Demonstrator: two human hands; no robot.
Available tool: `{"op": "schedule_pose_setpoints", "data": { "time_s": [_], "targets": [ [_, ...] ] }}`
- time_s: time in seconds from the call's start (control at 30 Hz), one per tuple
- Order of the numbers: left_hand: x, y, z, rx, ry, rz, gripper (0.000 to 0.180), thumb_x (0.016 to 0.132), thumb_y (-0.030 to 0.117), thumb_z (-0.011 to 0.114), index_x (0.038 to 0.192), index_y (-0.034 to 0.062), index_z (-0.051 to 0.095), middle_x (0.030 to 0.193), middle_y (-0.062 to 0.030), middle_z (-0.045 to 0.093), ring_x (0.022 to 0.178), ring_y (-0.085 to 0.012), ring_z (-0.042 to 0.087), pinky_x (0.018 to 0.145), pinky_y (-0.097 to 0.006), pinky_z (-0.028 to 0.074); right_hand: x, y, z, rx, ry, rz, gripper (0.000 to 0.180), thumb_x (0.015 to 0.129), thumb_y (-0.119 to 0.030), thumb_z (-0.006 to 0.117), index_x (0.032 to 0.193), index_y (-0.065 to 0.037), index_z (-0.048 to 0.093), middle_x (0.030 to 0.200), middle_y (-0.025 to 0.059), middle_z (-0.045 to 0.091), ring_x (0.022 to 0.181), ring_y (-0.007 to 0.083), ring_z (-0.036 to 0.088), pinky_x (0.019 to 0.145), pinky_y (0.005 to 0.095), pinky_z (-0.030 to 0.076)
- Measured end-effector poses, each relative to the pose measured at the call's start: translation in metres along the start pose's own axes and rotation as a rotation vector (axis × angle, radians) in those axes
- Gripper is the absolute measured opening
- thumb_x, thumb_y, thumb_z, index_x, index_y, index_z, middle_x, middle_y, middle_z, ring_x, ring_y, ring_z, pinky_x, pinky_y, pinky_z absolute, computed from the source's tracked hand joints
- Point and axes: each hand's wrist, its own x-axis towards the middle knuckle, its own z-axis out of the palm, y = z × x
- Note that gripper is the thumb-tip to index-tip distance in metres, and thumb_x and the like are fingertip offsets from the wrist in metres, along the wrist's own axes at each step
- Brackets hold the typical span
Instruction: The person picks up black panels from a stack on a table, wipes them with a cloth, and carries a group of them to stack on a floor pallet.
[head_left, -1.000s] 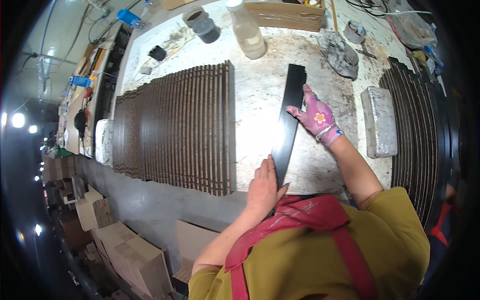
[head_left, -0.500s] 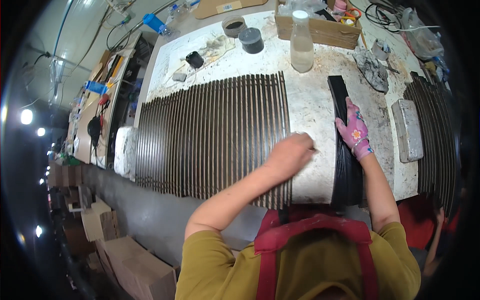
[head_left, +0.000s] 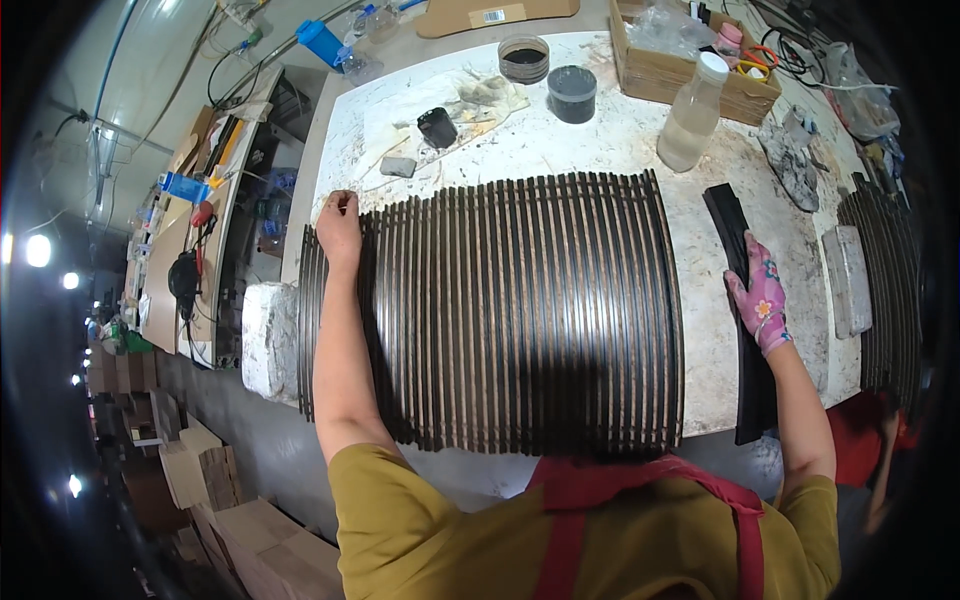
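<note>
Many thin dark strips [head_left: 520, 320] lie side by side in a broad row across the white table. My bare left hand [head_left: 341, 225] is over the far left end of the row. Its fingers are drawn together in a pinch, and whatever they hold, if anything, is too small to make out. To the right, a bundle of black strips [head_left: 727, 215] stands apart from the row. My right hand [head_left: 763, 305], in a pink flowered glove, grips this bundle with the thumb on its left side.
A wrapped white block [head_left: 270, 340] sits at the row's left end; another white block [head_left: 848, 280] lies by more strips [head_left: 885, 270] at right. Behind are a black cup [head_left: 436, 128], a lidded dark tub [head_left: 572, 95], a bottle [head_left: 692, 115] and a cardboard box [head_left: 700, 92]. Another person's arm [head_left: 885, 460] shows at right.
My left hand has swept from the right edge of the strip row to its far left end. My right hand stays on the black bundle. The view has shifted leftward.
</note>
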Motion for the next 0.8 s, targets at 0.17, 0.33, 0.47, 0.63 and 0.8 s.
{"op": "schedule_pose_setpoints", "data": {
  "time_s": [0.17,0.33,0.47,0.63,0.8],
  "targets": [
    [0.037,0.015,0.032,0.061,-0.08,0.213,0.022,0.084,0.022,0.057,0.091,0.0025,0.065,0.087,-0.016,0.065,0.079,-0.0326,0.061,0.072,-0.037,0.047,-0.001,0.003,0.002,-0.033,0.021,-0.045,0.067,0.086,-0.028,0.058,0.143,-0.014,0.025,0.134,0.0225,0.038,0.119,0.0384,0.042,0.099,0.0393,0.037],
    [0.061,-0.032,0.049,0.405,-0.554,0.152,0.024,0.08,0.025,0.057,0.094,0.0088,0.068,0.091,-0.0161,0.066,0.088,-0.0335,0.062,0.078,-0.042,0.048,0.001,0.004,0.004,-0.014,0.019,-0.036,0.064,0.087,-0.027,0.057,0.142,-0.013,0.026,0.133,0.0235,0.039,0.119,0.0391,0.042,0.1,0.0395,0.036],
    [0.063,-0.04,0.049,0.421,-0.671,0.094,0.023,0.078,0.024,0.06,0.093,0.0096,0.068,0.091,-0.0156,0.066,0.088,-0.0322,0.062,0.078,-0.041,0.048,0.002,-0.002,0.001,-0.021,0.021,-0.032,0.063,0.088,-0.026,0.056,0.141,-0.012,0.027,0.133,0.0235,0.039,0.119,0.0391,0.043,0.099,0.0398,0.036],
    [0.076,-0.027,0.055,0.404,-0.58,0.13,0.031,0.074,0.024,0.068,0.102,0.0112,0.065,0.098,-0.0161,0.064,0.09,-0.0319,0.061,0.079,-0.04,0.048,0.001,0.001,0.003,-0.042,0.033,-0.067,0.062,0.088,-0.024,0.056,0.141,-0.01,0.027,0.134,0.0231,0.039,0.121,0.0389,0.041,0.101,0.0401,0.035],
    [0.086,-0.027,0.082,0.409,-0.378,0.487,0.04,0.076,0.018,0.068,0.115,0.013,0.059,0.114,-0.0121,0.055,0.097,-0.0293,0.058,0.085,-0.038,0.049,0.003,0.001,0.007,-0.038,0.018,-0.078,0.062,0.089,-0.023,0.055,0.141,-0.007,0.026,0.136,0.0199,0.039,0.124,0.0366,0.038,0.103,0.0388,0.032]
  ]
}}
